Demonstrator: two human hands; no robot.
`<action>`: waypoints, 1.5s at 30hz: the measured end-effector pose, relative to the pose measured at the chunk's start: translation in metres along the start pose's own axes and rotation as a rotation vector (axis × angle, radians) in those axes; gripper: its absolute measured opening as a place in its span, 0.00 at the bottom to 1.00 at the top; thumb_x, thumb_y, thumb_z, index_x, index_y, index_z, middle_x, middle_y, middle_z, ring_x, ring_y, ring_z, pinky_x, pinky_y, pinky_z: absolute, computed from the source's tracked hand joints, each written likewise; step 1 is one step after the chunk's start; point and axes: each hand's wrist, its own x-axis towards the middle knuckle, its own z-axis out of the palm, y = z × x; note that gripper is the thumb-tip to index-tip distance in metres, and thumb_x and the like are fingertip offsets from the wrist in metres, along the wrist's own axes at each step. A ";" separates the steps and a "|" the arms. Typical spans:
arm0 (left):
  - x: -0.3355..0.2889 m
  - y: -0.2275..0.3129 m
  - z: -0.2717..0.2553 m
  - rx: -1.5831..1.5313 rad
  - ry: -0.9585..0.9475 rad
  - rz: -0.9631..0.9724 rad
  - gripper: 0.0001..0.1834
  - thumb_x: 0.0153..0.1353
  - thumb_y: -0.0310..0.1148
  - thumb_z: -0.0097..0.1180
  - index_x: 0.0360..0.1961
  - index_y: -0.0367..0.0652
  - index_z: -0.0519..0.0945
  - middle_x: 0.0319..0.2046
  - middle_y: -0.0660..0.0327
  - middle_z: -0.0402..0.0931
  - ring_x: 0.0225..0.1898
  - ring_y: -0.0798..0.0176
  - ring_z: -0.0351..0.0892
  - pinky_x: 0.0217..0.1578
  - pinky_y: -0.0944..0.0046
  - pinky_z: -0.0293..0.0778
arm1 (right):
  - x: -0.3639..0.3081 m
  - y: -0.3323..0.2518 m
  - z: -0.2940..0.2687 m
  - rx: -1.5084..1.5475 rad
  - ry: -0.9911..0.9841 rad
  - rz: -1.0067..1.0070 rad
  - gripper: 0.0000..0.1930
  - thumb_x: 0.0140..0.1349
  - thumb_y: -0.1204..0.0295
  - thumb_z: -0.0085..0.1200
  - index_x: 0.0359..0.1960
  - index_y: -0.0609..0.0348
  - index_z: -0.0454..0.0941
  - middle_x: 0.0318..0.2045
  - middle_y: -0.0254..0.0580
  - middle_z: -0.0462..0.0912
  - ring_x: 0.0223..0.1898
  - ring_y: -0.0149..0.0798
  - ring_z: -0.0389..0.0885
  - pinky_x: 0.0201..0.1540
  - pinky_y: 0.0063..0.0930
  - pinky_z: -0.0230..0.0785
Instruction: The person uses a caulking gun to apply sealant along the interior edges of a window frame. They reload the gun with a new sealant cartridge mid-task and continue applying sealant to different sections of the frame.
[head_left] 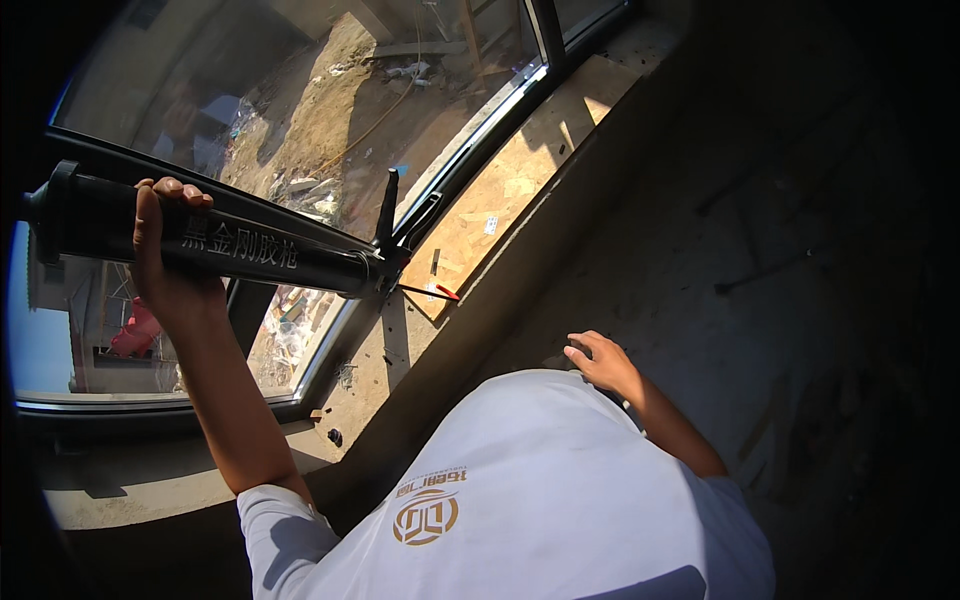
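My left hand (158,250) is raised at the left, its fingers wrapped round the barrel of a black caulking gun (285,262). The gun lies nearly level across the window, its handle end pointing right over the sill. A dark lever stands up from that end, and a thin dark rod with a red hooked tip (447,293) shows beside it. Low beside my white shirt is my right hand (606,362), with nothing visible in it and its fingers loosely apart.
A large dark-framed window (470,145) fills the upper left; rubble and soil show through the glass. On the concrete sill (372,395) lies a long wooden board (505,205) with small scraps on it. The floor (690,310) at the right is in deep shadow.
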 end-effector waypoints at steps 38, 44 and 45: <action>0.121 -0.320 0.253 -0.940 -0.725 -0.848 0.26 0.69 0.40 0.65 0.60 0.37 0.71 0.50 0.59 0.80 0.51 0.64 0.83 0.51 0.57 0.83 | -0.023 -0.045 -0.046 0.228 1.216 0.102 0.17 0.66 0.73 0.62 0.56 0.59 0.79 0.49 0.40 0.84 0.47 0.35 0.82 0.51 0.29 0.76; 0.176 -0.333 0.266 -1.176 -0.729 -0.782 0.30 0.69 0.43 0.64 0.62 0.32 0.70 0.55 0.55 0.80 0.51 0.64 0.85 0.52 0.60 0.83 | 0.012 -0.147 -0.093 0.404 0.858 -0.162 0.35 0.69 0.54 0.63 0.70 0.63 0.67 0.61 0.60 0.78 0.47 0.36 0.86 0.38 0.23 0.81; 0.186 -0.332 0.267 -1.195 -0.717 -0.771 0.31 0.69 0.43 0.64 0.63 0.32 0.70 0.55 0.54 0.80 0.51 0.63 0.85 0.52 0.60 0.83 | 0.023 -0.162 -0.097 0.390 0.927 -0.192 0.42 0.70 0.50 0.60 0.76 0.61 0.58 0.63 0.67 0.75 0.55 0.46 0.84 0.40 0.30 0.85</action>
